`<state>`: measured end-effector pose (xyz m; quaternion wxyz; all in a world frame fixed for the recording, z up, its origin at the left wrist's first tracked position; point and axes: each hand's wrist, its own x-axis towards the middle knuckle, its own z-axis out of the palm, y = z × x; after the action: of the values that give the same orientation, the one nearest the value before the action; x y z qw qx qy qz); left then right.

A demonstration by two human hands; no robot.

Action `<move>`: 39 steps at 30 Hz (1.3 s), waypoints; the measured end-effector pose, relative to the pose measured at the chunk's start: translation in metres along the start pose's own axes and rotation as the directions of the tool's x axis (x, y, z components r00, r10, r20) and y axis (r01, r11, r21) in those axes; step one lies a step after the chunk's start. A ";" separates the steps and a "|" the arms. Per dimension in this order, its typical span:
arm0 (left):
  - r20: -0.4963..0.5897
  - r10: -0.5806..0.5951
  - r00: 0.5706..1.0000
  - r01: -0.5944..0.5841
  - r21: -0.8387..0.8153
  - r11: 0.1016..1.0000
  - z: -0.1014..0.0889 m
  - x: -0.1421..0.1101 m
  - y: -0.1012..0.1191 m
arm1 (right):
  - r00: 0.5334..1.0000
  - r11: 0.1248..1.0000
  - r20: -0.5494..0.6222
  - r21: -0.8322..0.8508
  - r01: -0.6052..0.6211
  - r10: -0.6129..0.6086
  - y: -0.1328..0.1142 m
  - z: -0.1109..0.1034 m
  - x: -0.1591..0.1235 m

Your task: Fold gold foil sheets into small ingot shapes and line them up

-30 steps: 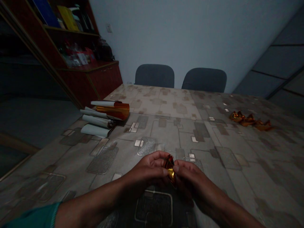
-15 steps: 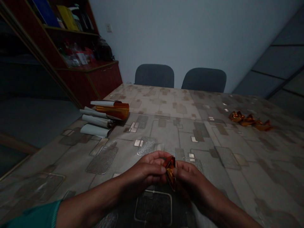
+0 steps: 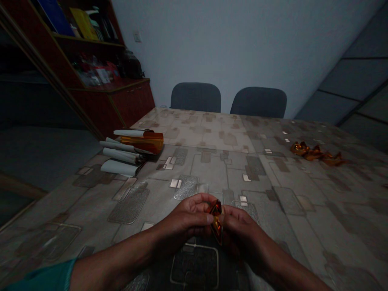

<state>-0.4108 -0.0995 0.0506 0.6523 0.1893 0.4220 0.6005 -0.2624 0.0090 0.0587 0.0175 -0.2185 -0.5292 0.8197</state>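
A small folded piece of shiny gold foil paper (image 3: 217, 230) is held between my two hands above the near part of the table. My left hand (image 3: 194, 215) grips its left side, with the thumb on the near face and the fingers behind. On the other side, my right hand (image 3: 238, 222) pinches it with thumb and fingers. Both thumbs press close together at its middle. The paper stands pointed at top and bottom; its far side is hidden by my fingers.
Several folded gold foil pieces (image 3: 315, 153) lie in a row at the right of the patterned table (image 3: 209, 133). Folded stacks of gold and white paper (image 3: 141, 143) rest at the left. Two grey chairs (image 3: 195, 97) stand behind the table, and a red-brown cabinet (image 3: 133, 99) at the back left.
My thumbs have shifted slightly on the folded foil paper, and its middle looks a little more opened out. The whole view has moved slightly; everything else lies as before.
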 end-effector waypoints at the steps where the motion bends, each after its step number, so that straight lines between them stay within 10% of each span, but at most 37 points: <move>1: -0.008 0.003 1.000 -0.002 0.007 1.000 0.000 0.000 -0.001 | 1.000 1.000 0.000 -0.001 -0.002 0.002 0.000 0.000 0.000; 39: 0.003 0.029 1.000 -0.029 0.074 0.997 0.000 0.005 -0.009 | 0.999 1.000 -0.019 -0.016 -0.026 0.026 0.003 0.000 0.004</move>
<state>-0.4056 -0.0972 0.0417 0.6365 0.2200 0.4405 0.5936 -0.2655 0.0088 0.0551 0.0099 -0.2331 -0.5330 0.8133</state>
